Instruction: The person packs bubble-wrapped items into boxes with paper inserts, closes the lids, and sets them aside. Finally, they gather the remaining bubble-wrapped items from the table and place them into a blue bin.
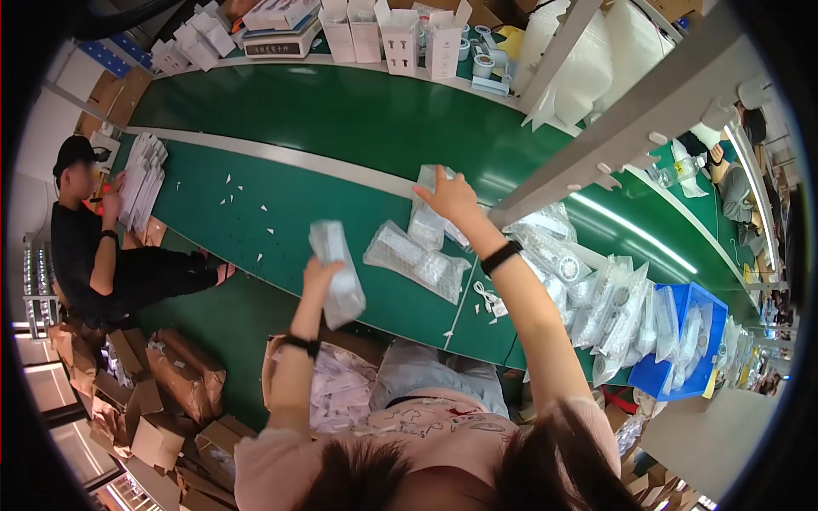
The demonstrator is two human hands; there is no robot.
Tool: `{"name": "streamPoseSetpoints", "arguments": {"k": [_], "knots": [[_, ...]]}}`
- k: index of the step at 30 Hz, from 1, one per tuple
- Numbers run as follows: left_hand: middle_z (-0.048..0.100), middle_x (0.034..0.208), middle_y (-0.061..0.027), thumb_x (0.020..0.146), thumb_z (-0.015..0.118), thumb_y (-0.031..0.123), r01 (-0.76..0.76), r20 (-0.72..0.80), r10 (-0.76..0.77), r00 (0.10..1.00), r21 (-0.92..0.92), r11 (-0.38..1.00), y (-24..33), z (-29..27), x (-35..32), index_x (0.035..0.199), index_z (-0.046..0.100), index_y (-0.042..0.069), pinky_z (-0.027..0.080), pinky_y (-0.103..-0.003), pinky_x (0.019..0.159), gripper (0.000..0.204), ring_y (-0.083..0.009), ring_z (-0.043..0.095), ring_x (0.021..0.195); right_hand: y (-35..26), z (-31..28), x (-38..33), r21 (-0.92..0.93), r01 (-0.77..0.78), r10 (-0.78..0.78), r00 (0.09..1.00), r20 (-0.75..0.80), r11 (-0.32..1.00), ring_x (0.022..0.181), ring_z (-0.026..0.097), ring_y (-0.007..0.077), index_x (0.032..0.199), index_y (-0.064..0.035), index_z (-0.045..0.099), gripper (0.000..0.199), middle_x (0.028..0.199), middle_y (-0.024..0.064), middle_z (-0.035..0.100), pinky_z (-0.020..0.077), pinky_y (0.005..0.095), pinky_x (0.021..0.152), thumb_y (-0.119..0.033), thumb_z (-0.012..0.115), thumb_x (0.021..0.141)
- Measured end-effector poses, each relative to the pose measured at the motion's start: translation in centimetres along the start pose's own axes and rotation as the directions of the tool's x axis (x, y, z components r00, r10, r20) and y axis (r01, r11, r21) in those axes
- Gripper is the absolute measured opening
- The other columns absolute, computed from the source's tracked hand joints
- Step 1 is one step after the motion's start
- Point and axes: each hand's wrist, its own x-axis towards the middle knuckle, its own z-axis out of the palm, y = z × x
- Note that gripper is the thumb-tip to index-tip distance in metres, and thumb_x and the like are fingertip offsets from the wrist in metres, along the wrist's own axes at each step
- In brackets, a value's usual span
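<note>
My left hand (322,277) is closed round a bubble-wrapped package (343,294), slightly blurred, at the near edge of the green table. My right hand (452,200) reaches farther in, its thumb and fingers spread at a clear bubble-wrap pouch (426,175); a firm grip on it does not show. Just below that hand lies another bubble-wrapped package (426,228). Between my two hands a larger bubble-wrap pouch (416,260) rests flat on the table. A small white coiled cable (487,298) sits beneath my right forearm.
Many bubble-wrapped packages (609,315) crowd the right, beside a blue bin (682,375). A slanted metal post (613,128) rises past my right arm. Open white boxes (400,43) line the far shelf. At left, another person (89,230) handles stacked white boxes (143,183). Cartons (158,439) cover the floor.
</note>
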Motion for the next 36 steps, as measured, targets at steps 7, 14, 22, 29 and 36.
{"name": "streamPoseSetpoints", "arguments": {"k": [7,14,22,29,36], "knots": [[0.053,0.104,-0.0098,0.074,0.056,0.007,0.347,0.301,-0.172,0.938,-0.834,0.43,-3.0,8.5,-6.1,0.11,0.046,0.0,0.042,-0.036,0.083,0.038,-0.0231,0.052,0.096,1.0,7.9,3.7,0.158,-0.024,0.017,0.999,0.045,0.987,0.09,0.051,0.0429,0.133,-0.0142,0.015,0.088,0.103,0.0302,0.044,0.0449,0.0423,0.077,-0.031,0.065,0.063],[0.05,0.11,-0.0096,0.076,0.053,0.011,0.376,0.359,-0.114,0.926,-0.895,0.239,-2.9,10.6,-5.8,0.112,0.043,0.0,0.039,-0.038,0.087,0.039,-0.0244,0.049,0.1,1.8,0.8,-0.1,0.183,0.351,-0.395,0.781,0.484,0.918,0.096,0.051,0.0336,0.127,-0.0166,0.033,0.075,0.105,0.0235,0.049,0.0419,0.038,0.082,-0.019,0.062,0.058],[0.05,0.111,-0.0129,0.072,0.051,0.011,0.414,0.443,-0.027,0.896,-0.813,0.408,-2.5,8.3,-4.8,0.116,0.04,-0.001,0.039,-0.042,0.088,0.047,-0.0282,0.048,0.104,3.6,3.9,-4.3,0.61,-0.093,-0.486,0.517,0.705,0.787,0.129,0.012,0.0249,0.132,0.0025,0.011,0.094,0.138,0.019,0.013,0.0145,0.0306,0.103,-0.047,0.06,0.068],[0.048,0.112,-0.0151,0.07,0.052,0.011,0.449,0.498,-0.099,0.861,-0.654,0.609,4.2,8.2,-11.6,0.118,0.037,-0.001,0.038,-0.043,0.089,0.051,-0.0304,0.047,0.104,8.8,0.1,-12.6,0.803,-0.301,-0.527,0.628,0.572,0.514,0.121,0.026,0.0213,0.131,-0.0006,0.019,0.085,0.13,0.0147,0.03,0.0218,0.0293,0.099,-0.029,0.068,0.067],[0.048,0.111,-0.0173,0.069,0.053,0.01,0.446,0.657,-0.092,0.748,-0.395,0.803,13.7,16.5,-18.8,0.118,0.037,-0.003,0.038,-0.042,0.09,0.053,-0.0303,0.048,0.103,18.2,-7.4,-26.1,0.982,-0.186,-0.263,0.947,0.183,0.013,0.118,0.031,0.0171,0.13,-0.0037,0.021,0.075,0.125,0.0102,0.035,0.0264,0.0281,0.096,-0.01,0.065,0.07]]}}
